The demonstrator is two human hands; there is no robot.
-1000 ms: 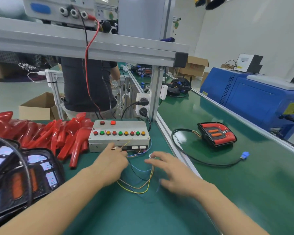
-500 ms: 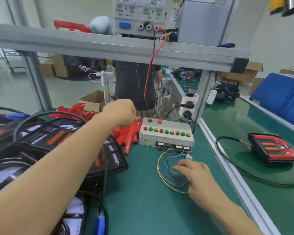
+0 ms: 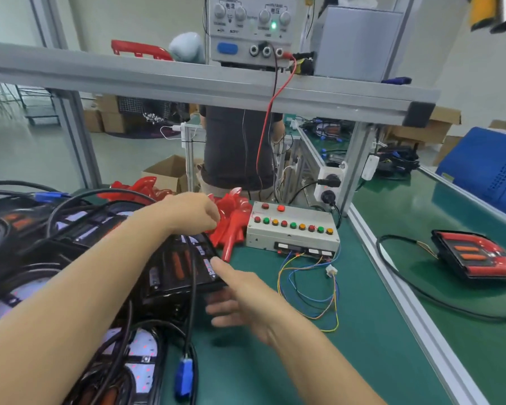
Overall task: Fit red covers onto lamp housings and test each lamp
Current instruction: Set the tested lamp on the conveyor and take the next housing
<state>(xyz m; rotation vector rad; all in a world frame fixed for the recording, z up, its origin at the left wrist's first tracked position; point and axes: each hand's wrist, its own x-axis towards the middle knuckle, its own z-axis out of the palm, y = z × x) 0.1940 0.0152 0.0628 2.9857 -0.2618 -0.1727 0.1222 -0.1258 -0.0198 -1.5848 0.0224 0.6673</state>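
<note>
A pile of red covers (image 3: 235, 226) lies at the back of the green bench, left of the grey test box (image 3: 292, 233). My left hand (image 3: 189, 211) is over the pile's near edge with its fingers curled down onto a cover; the grip itself is hidden. Black lamp housings (image 3: 176, 266) with cables are stacked on the left. My right hand (image 3: 240, 301), blurred, has spread fingers, with the thumb at the top housing's near right corner. The tester's coloured wires (image 3: 310, 290) and white plug (image 3: 331, 270) lie loose on the mat.
A finished lamp with red cover (image 3: 476, 258) and its black cable lies on the conveyor at the right. A power supply (image 3: 246, 27) sits on the aluminium shelf overhead. A blue connector (image 3: 184, 375) hangs at the near left. A person (image 3: 234, 147) stands behind the bench.
My left hand has dropped from mid-air onto the red cover pile. My right hand left the loose wires and moved left to the corner of the top lamp housing.
</note>
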